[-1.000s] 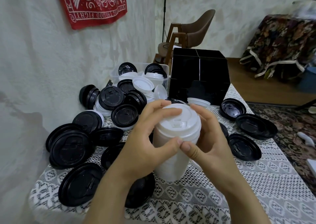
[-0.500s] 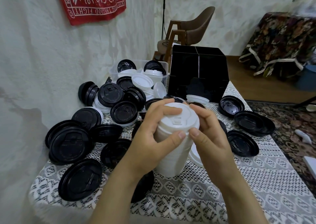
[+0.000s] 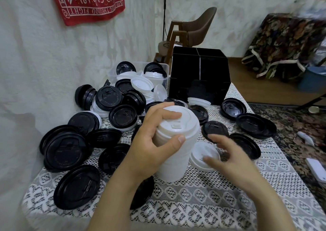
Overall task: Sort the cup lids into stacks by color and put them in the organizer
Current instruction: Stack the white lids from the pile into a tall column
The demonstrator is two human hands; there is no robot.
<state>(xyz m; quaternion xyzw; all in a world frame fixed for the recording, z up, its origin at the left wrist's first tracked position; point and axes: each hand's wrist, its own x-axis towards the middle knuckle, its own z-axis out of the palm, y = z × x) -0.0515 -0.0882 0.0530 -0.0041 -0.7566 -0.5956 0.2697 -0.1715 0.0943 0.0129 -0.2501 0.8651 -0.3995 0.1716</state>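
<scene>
**Now: loose white lid lies right of the stack, under the right hand**

- Left hand [image 3: 151,146] wraps the white lid stack [image 3: 176,162] near its top: thumb across the front, fingers curled over the top lid. Firm hold.
- Stack stands on end on the lace tablecloth [image 3: 211,197], long axis near vertical, top tipped slightly away from the viewer. Whether its base bears fully on the cloth I cannot tell.
- Loose white lid [image 3: 201,149] lies flat on the cloth, just beside the stack's foot on the right side.
- Right hand [image 3: 234,162] hovers over that lid, fingers loosely spread and holding nothing. Motion blur hides whether the fingertips touch it.
- Judgement: the right hand is plainly the nearer to the loose lid and the left is occupied, so the pick falls to the right. The lid then has to go up and leftward onto the stack's top, where the left fingers now lie across the landing spot.
- Black organizer [image 3: 199,75] stands at the far edge, well apart from both hands. Black lids [image 3: 67,147] are scattered left and right, unsorted.
</scene>
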